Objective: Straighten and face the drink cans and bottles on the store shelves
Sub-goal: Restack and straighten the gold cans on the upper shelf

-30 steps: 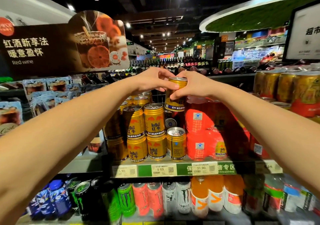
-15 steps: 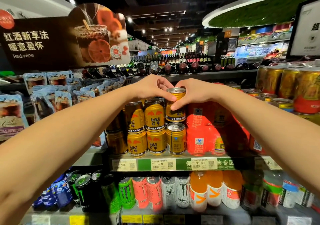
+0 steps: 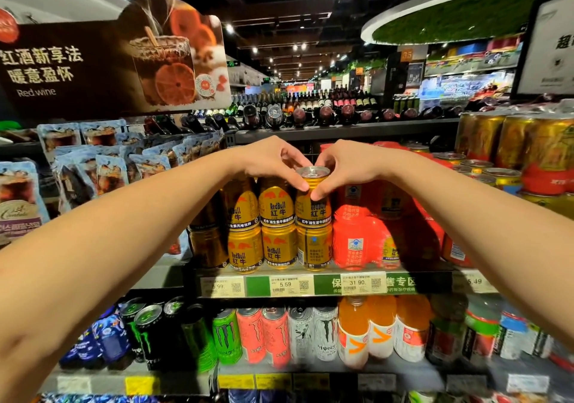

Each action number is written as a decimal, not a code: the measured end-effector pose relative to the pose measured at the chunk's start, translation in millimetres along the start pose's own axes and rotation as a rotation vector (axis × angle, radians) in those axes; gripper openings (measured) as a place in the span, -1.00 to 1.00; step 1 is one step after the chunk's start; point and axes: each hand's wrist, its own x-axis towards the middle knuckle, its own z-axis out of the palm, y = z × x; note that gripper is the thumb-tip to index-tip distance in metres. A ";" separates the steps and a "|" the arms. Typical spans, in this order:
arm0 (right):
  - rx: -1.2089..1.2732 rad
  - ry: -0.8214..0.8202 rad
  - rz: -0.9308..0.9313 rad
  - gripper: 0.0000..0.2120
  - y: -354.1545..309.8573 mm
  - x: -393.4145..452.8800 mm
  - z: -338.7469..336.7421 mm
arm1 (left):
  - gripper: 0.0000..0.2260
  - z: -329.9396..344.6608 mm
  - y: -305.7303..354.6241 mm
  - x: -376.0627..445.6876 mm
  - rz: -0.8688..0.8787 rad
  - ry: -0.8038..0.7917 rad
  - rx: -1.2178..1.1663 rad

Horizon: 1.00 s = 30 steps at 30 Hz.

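Observation:
A gold Red Bull can (image 3: 313, 207) stands upright on top of another gold can (image 3: 314, 249) at the right end of a two-high stack on the middle shelf (image 3: 323, 284). My left hand (image 3: 273, 162) and my right hand (image 3: 344, 165) both grip its upper part from either side, thumbs at the front below the rim. Its label shows partly, logo turned a little to the right. Two more stacked gold cans (image 3: 275, 207) stand to its left with logos facing forward.
Red multipacks (image 3: 357, 241) press against the stack's right side. Larger gold cans (image 3: 528, 142) sit at far right. Monster cans (image 3: 226, 337) and orange bottles (image 3: 357, 334) fill the lower shelf. Snack pouches (image 3: 102, 166) hang left. Wine bottles (image 3: 310, 114) lie on the top shelf.
Both hands lowered the gold can from mid-air onto the lower can at the stack's right end. The label has turned more toward the front.

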 end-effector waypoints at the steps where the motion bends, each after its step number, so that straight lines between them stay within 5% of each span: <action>1: -0.011 -0.008 0.005 -0.51 -0.5 -0.2 -0.3 | -0.63 -0.1 -0.8 0.6 -0.001 -0.008 0.007; 14: -0.119 -0.010 0.042 -0.44 -2.4 -4.0 -2.3 | -0.64 3.4 7.8 -0.9 0.037 -0.031 0.119; 19: -0.175 -0.036 0.059 -0.42 -5.0 -6.7 -2.1 | -0.43 6.2 7.5 -6.1 0.042 -0.025 0.164; 23: -0.111 -0.019 0.064 -0.31 -6.2 -8.2 -1.9 | -0.45 3.2 6.3 -10.5 -0.005 -0.024 0.246; 30: -0.019 -0.009 0.026 -0.50 -7.9 -8.8 0.2 | -0.22 -12.1 3.2 -24.5 -0.178 -0.077 0.421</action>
